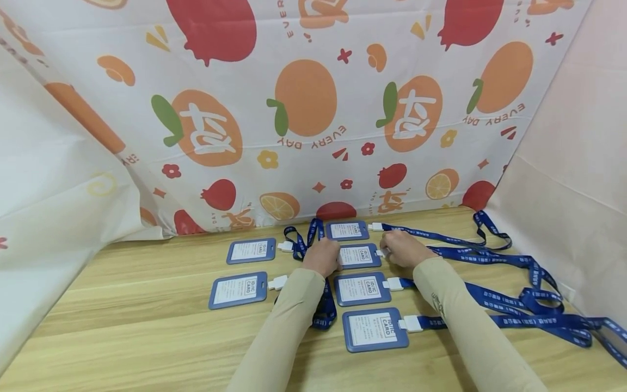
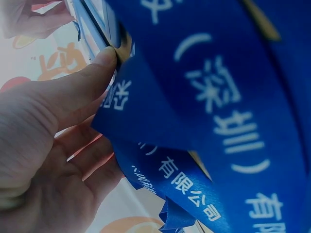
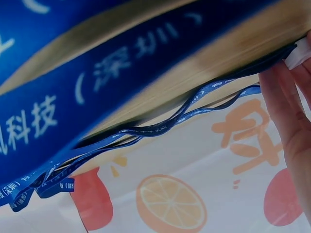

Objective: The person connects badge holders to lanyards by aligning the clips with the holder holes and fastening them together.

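A blue ID badge holder [image 1: 360, 256] with a white card lies second from the back in the right-hand column. At its left edge my left hand [image 1: 323, 257] pinches it; the left wrist view shows the thumb [image 2: 106, 59] on the holder's edge. My right hand [image 1: 404, 248] is at the other end, gripping the white clip [image 3: 299, 54] that joins the holder to its blue lanyard [image 1: 470, 254]. Below the left hand and forearm lies another bunched blue lanyard [image 1: 324, 313]. The right fingertips are partly hidden in the head view.
Badge holders also lie behind [image 1: 346, 230] and in front [image 1: 362, 289] of this one, with lanyards running right into a tangle [image 1: 541, 299]. Two more holders [image 1: 238, 290] lie at the left. A fruit-print cloth [image 1: 313, 179] hangs at the back of the wooden table [image 1: 122, 326].
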`<state>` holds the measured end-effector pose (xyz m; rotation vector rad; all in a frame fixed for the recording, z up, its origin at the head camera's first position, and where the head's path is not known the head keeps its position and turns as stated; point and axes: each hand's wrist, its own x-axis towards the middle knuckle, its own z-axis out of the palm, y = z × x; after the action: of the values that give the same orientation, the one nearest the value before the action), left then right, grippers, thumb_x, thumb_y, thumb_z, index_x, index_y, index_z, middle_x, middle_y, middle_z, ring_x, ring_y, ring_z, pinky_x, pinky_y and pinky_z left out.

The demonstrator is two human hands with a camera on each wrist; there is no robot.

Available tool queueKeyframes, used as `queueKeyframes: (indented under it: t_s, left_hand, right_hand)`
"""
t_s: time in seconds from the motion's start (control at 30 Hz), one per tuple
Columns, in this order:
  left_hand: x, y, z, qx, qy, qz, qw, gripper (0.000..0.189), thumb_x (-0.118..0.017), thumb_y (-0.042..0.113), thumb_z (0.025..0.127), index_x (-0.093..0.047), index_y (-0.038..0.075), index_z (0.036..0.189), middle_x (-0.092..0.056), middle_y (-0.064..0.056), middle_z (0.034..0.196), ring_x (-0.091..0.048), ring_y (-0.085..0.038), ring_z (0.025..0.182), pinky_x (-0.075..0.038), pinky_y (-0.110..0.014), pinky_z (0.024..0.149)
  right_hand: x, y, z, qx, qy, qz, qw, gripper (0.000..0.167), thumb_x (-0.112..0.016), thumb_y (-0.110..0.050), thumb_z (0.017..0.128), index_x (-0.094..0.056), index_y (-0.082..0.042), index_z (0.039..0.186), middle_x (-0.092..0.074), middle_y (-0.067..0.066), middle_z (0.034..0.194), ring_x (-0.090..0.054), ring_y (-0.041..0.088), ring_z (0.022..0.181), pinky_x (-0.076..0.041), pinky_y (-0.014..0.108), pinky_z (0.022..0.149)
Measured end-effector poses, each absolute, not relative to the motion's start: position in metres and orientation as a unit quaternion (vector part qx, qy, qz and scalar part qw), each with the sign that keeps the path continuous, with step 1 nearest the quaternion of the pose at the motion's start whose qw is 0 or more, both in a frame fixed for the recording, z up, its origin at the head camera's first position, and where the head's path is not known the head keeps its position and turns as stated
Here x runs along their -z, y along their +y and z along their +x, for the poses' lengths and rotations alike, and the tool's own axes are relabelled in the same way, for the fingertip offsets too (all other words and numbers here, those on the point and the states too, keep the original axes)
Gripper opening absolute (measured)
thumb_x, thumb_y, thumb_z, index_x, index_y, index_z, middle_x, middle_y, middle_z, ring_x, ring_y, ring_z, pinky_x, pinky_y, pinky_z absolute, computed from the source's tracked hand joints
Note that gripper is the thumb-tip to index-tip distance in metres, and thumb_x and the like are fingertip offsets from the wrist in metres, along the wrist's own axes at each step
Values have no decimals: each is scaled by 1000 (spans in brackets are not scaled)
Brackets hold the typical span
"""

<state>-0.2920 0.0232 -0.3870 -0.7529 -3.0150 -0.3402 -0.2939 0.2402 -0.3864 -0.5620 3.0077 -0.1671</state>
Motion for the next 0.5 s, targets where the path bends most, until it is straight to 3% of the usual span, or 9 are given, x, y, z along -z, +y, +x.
queueKeyframes:
  t_s: [0.5]
  left_hand:
    - [385, 22, -291, 109, -965, -241, 1, 28, -87, 13, 82, -77, -1, 103, -73, -14, 99, -65, -22, 80, -57, -36, 76]
  right_hand:
    - [387, 239, -294, 50, 979, -193, 37, 22, -74, 4, 89, -76, 1, 110, -71, 13, 106, -65, 27, 99, -55, 42, 92]
